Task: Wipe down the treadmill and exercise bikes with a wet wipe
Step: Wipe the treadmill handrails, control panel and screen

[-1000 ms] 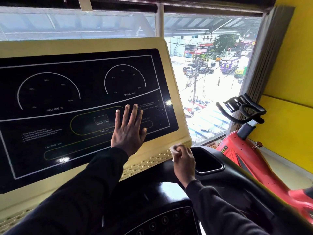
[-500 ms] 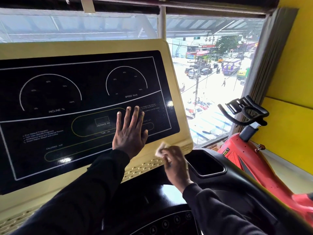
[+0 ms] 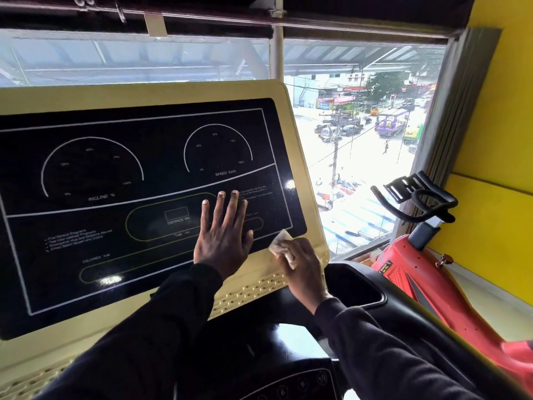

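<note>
Two hands work at the treadmill console [image 3: 138,90], a cream-yellow housing framing a glossy black display panel [image 3: 115,174] printed with white arcs marked INCLINE % and SPEED Km/h, plus outlined fields for distance, time and calories. Left hand [image 3: 223,235], fingers straight and together, lies flat on the panel beside the distance field. Right hand [image 3: 302,261] grips a crumpled white wet wipe [image 3: 281,246], pressed at the panel's near right corner where black glass meets cream frame. A perforated cream strip [image 3: 248,293] runs below the panel. Black lower console [image 3: 288,356], nearer the viewer, bears numbered round buttons. A recessed black cup holder [image 3: 354,284] sits just right of the right hand; its contents cannot be made out. Right of the treadmill stands a red exercise bike [image 3: 427,272] with black handlebars [image 3: 418,197], against a yellow wall [image 3: 496,140]. Beyond, a wide window [image 3: 360,125] overlooks a bright street with vehicles
</note>
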Available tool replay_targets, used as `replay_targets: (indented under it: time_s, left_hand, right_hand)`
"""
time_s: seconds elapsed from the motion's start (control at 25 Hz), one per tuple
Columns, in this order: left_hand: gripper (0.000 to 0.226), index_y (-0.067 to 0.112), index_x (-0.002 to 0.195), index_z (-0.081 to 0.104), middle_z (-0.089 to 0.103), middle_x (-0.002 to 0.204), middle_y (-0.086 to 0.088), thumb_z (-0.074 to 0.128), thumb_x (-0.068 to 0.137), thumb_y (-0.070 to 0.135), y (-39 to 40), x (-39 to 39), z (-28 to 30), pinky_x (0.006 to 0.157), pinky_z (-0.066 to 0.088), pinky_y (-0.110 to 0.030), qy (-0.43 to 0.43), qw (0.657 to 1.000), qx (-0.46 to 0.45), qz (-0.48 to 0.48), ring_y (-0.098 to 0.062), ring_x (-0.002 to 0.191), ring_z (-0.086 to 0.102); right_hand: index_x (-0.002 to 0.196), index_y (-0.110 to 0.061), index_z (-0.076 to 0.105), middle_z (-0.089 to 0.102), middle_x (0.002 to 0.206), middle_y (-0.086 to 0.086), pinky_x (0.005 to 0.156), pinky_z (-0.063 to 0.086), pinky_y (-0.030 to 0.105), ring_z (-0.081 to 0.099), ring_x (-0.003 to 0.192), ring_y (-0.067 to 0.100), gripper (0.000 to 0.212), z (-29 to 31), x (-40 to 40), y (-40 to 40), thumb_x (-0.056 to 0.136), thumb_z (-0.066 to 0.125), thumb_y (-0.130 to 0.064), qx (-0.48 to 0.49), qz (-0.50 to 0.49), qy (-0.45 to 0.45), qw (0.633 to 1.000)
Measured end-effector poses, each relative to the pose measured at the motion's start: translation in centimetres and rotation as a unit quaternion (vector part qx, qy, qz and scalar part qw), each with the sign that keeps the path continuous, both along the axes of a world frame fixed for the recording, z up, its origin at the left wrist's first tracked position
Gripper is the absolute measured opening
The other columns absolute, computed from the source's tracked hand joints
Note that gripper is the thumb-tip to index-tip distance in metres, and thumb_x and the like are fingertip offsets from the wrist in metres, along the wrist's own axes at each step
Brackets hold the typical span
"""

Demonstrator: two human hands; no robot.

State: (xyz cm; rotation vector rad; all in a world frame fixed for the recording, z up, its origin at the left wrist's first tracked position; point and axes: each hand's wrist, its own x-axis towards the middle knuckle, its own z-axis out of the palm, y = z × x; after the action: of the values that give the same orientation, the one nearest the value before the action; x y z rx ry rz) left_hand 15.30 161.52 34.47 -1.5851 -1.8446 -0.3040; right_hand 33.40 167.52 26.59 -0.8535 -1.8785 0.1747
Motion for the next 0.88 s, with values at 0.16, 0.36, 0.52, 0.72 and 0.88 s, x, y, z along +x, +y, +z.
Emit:
replay_targets:
  time_s: [0.16, 0.36, 0.52, 0.72, 0.88]
  left_hand:
    - [0.069, 0.011, 0.152, 0.030, 0.018, 0.163, -0.011, 0.035, 0.093, 0.048, 0.1, -0.2, -0.3, 0.121, 0.000, -0.054, 0.005, 1.000, -0.003, 0.003, -0.033, 0.151, 0.011]
    - [0.069, 0.009, 0.150, 0.034, 0.024, 0.161, -0.013, 0.031, 0.092, 0.046, 0.1, -0.2, -0.1, 0.120, 0.001, -0.053, -0.004, 1.000, 0.004, -0.010, -0.034, 0.150, 0.016]
    - [0.059, 0.013, 0.141, 0.048, 0.039, 0.153, -0.010, 0.036, 0.090, 0.040, -0.3, -0.5, 1.1, 0.118, 0.012, -0.050, -0.043, 0.997, 0.026, -0.053, -0.033, 0.142, 0.033]
    - [0.065, 0.011, 0.149, 0.037, 0.023, 0.161, -0.013, 0.043, 0.092, 0.044, 0.2, -2.6, 3.2, 0.120, 0.008, -0.053, -0.026, 0.999, 0.040, -0.022, -0.034, 0.148, 0.019]
    - [0.066, 0.009, 0.150, 0.035, 0.017, 0.163, -0.014, 0.038, 0.094, 0.045, 0.5, -2.8, 2.5, 0.120, 0.010, -0.055, -0.005, 0.999, 0.032, -0.005, -0.035, 0.149, 0.015]
  right_hand:
    - [0.087, -0.029, 0.060, 0.053, 0.090, -0.007, 0.067, 0.049, 0.029, 0.045, 0.082, 0.004, 0.027, 1.9, 0.5, 2.7, 0.090, 0.050, -0.003, -0.103, -0.132, 0.103, 0.980]
    - [0.093, -0.031, 0.063, 0.048, 0.090, -0.013, 0.066, 0.044, 0.019, 0.049, 0.086, 0.006, 0.042, 1.7, -1.8, -0.1, 0.087, 0.051, 0.009, 0.057, 0.012, -0.048, 0.997]
    - [0.100, -0.036, 0.058, 0.047, 0.100, -0.008, 0.062, 0.047, 0.022, 0.054, 0.095, 0.018, 0.044, 4.4, -1.9, 1.8, 0.085, 0.052, 0.006, -0.078, -0.104, 0.066, 0.989]
    - [0.113, -0.030, 0.061, 0.057, 0.118, 0.000, 0.079, 0.031, 0.008, 0.044, 0.107, 0.011, 0.034, 2.8, -3.8, 0.2, 0.086, 0.070, -0.013, 0.067, 0.024, -0.050, 0.996]
    - [0.116, -0.026, 0.061, 0.053, 0.123, -0.001, 0.079, 0.046, 0.019, 0.037, 0.108, 0.008, 0.036, 4.8, -4.7, 1.0, 0.088, 0.063, -0.003, -0.019, -0.073, 0.074, 0.994]
